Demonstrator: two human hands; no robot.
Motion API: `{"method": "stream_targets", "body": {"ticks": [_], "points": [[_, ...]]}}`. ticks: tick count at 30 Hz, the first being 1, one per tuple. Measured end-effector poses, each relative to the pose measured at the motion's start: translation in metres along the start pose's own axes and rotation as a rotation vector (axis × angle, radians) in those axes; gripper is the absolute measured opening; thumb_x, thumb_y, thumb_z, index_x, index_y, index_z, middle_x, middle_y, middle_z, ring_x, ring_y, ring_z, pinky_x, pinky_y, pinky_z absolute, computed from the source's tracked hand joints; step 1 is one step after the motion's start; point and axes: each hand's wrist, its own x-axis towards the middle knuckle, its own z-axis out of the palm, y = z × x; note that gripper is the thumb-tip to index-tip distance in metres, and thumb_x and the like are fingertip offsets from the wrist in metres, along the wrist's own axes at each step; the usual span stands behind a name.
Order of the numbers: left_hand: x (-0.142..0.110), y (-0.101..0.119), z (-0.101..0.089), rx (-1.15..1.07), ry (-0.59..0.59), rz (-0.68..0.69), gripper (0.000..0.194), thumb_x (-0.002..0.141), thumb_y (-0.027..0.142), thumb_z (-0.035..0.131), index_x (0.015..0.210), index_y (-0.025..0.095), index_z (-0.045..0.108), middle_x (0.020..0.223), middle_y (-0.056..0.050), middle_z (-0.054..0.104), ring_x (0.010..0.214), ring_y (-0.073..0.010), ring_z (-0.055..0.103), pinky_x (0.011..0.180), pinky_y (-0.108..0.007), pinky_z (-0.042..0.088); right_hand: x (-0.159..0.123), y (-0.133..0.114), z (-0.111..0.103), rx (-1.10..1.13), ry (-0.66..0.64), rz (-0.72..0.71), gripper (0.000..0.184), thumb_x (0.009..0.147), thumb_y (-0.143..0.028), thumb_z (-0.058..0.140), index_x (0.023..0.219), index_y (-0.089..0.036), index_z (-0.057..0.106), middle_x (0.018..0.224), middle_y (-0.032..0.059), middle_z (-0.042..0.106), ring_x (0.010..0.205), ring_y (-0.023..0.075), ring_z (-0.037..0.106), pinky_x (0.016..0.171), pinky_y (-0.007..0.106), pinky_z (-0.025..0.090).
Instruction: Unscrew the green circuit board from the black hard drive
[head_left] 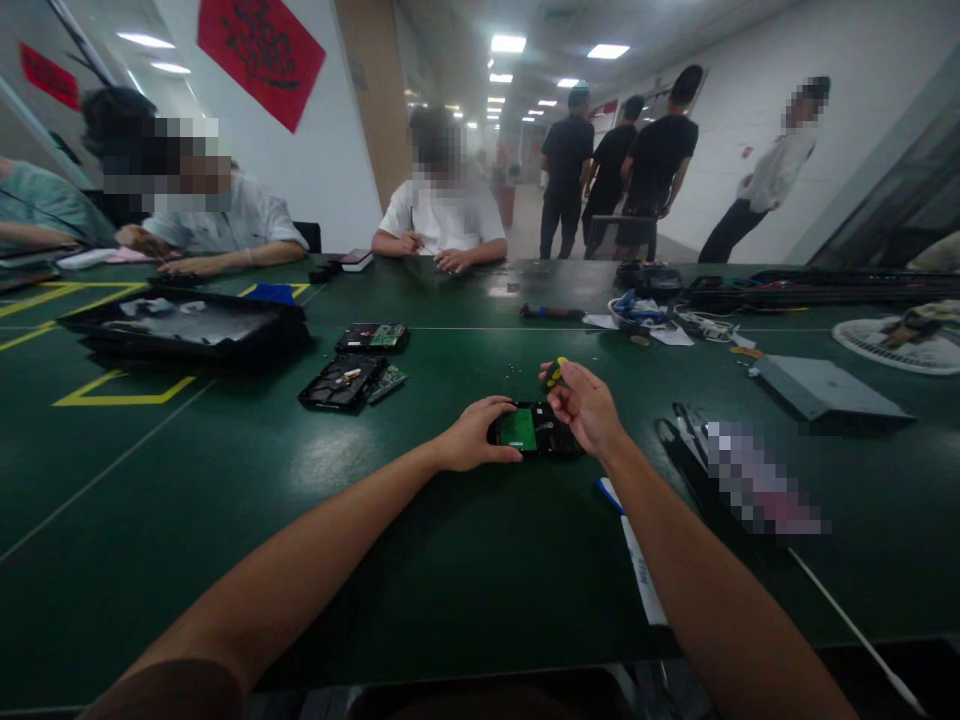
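A black hard drive [551, 432] with a green circuit board [517, 430] lies flat on the dark green table. My left hand [474, 437] grips its left end, thumb along the near edge and fingers along the far edge. Above the drive's right half, my right hand [589, 405] is closed around a small screwdriver [556, 373] with a yellow and black handle. The screwdriver's tip is hidden, so I cannot tell whether it touches the drive. Several tiny screws [513, 371] are scattered just beyond the drive.
To the left lie another hard drive [373, 337], a black drive casing [339, 382] and a loose circuit board [387, 384]. Stacked black trays [262, 330] stand farther left. On the right are a blue-and-white pen-like tool [637, 560] and a grey metal box [832, 388]. A person [442, 215] sits opposite.
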Motion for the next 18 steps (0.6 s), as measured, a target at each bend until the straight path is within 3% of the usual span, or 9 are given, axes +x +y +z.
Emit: {"method": "stream_targets", "body": {"ticks": [6,13,18], "points": [[-0.0005,0.001,-0.0005,-0.002,-0.004,-0.015,0.085,0.071,0.059,0.081,0.142,0.021,0.053,0.149,-0.016,0.049,0.14,-0.0362,0.045,0.117,-0.053,0.036,0.0009,0.0017,-0.0006,0.059,-0.002,0.013,0.038,0.084,-0.059,0.069,0.093,-0.023,0.061,0.101,0.004,0.075,0.058,0.0105,0.062,0.045,0.023,0.04],[-0.0003,0.002,-0.0019,0.007,-0.012,-0.025,0.085,0.072,0.06,0.08,0.143,0.021,0.052,0.15,-0.016,0.048,0.14,-0.0356,0.045,0.117,-0.053,0.036,-0.0005,0.0,0.0011,0.039,-0.004,0.018,0.043,0.089,-0.06,0.062,0.109,-0.023,0.069,0.095,0.0027,0.071,0.05,0.0067,0.052,0.037,0.022,0.026],[-0.0001,0.0007,-0.0017,0.021,-0.015,-0.017,0.086,0.073,0.061,0.079,0.143,0.02,0.051,0.149,-0.017,0.048,0.14,-0.0349,0.045,0.117,-0.052,0.036,-0.001,0.0001,0.0014,0.033,-0.012,-0.011,0.032,0.087,-0.051,0.069,0.098,-0.021,0.07,0.101,0.0036,0.071,0.055,0.0074,0.056,0.04,0.021,0.03]]}}
